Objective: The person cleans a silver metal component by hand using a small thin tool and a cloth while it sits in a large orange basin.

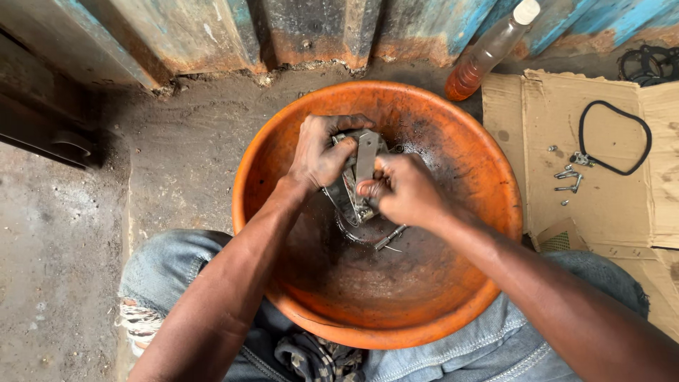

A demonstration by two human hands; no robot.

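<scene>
A wide orange basin sits on the ground between my knees, its inside smeared with dark grime. Over its middle my left hand grips the top of a grey metal machine part. My right hand holds the same part from the right, thumb pressed on its lower end. Both hands are greasy. A small metal bolt lies in the basin just below the part, in a dark puddle.
A plastic bottle with orange liquid leans against the rusty blue metal wall at the back. Flattened cardboard on the right holds a black rubber ring and several small screws. Dirt floor lies to the left.
</scene>
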